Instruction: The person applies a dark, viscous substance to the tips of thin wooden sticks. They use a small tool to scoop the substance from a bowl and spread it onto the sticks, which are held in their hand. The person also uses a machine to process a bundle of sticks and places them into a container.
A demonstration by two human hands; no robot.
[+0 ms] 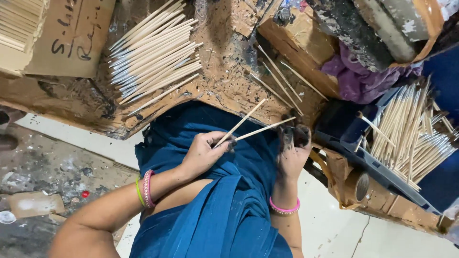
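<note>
My left hand is shut on two thin pale wooden sticks. They fan up and to the right over my blue cloth-covered lap. My right hand lies palm down beside it, with its fingers smeared black. The fingertips curl at the edge of the stained cardboard work board, so I cannot see whether they hold anything. The longer stick's tip ends just above this hand. Both wrists wear bangles.
A fanned pile of sticks with grey-coated ends lies on the board at upper left. A few loose sticks lie to its right. A dark tray on the right holds several more sticks. Purple cloth lies behind it, and pale floor shows on the left.
</note>
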